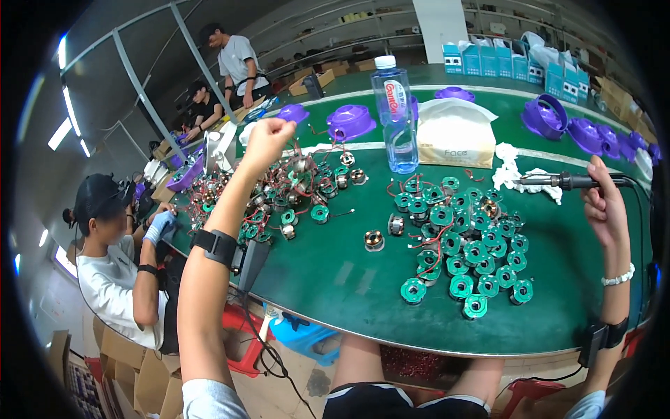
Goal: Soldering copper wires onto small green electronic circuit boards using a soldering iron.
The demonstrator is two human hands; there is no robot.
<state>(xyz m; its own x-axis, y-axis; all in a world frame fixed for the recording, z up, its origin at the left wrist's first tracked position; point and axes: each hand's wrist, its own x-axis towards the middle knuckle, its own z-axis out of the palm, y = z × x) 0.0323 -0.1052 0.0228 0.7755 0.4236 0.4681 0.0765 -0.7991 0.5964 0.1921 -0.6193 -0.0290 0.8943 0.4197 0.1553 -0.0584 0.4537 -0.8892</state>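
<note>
Between the two raised hands, on the green table point(363, 279): a spread of small green round coil parts point(464, 244) with red wires, nearer the right hand; a second, tangled heap of coil parts point(286, 192) just below the left hand.

Head view, left side: left hand point(267, 140) lifted above the tangled heap, curled into a loose fist; whether anything small sits inside, cannot tell. Black strap on that forearm.

Head view, right side: right hand point(606, 202) closed round the dark handle of a soldering iron point(558, 181), tip pointing back toward the left hand, cable trailing off past the wrist. Bead bracelet on the wrist.

Handling, as a judgement: iron light and stiff, likely hot at the metal end, so only the dark grip for holding. Coil parts light, hard-bodied, but with thin wires prone to snagging and fine windings easily damaged; best pinched by the green rim.

Containers beyond the hands: clear water bottle point(396, 115) upright, partly full; a cream tissue pack point(455, 136) beside it, with crumpled white tissues point(516, 174) near the iron tip; purple plastic housings point(349, 120) further off, contents not visible; blue boxes point(516, 61) at the far edge, shut.

Left of the left hand: another person point(112, 265) seated at the same table.
</note>
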